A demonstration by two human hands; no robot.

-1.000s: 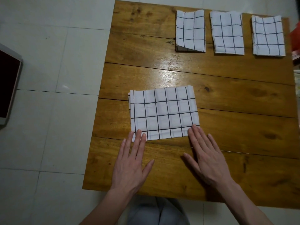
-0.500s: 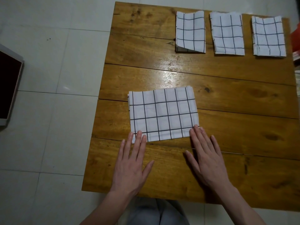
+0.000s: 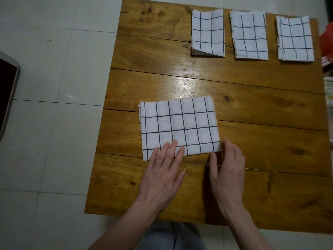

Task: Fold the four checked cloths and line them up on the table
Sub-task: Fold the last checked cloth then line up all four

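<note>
Three folded white cloths with dark checks lie in a row at the far edge of the wooden table (image 3: pixel 252 98): left cloth (image 3: pixel 207 33), middle cloth (image 3: pixel 249 36), right cloth (image 3: pixel 295 38). A fourth, wider folded checked cloth (image 3: pixel 180 126) lies flat near the table's middle. My left hand (image 3: pixel 163 175) lies flat with straight fingers, fingertips on the cloth's near edge. My right hand (image 3: pixel 228 171) stands on its side at the cloth's near right corner, fingers straight, thumb beside the near edge.
The table stands on a pale tiled floor (image 3: pixel 54 69). A dark screen with a light frame (image 3: pixel 7 91) lies on the floor at the far left. Something red (image 3: pixel 327 42) sits past the table's right edge.
My left hand slid right and forward onto the cloth's near edge. My right hand turned from flat onto its side at the cloth's right corner.
</note>
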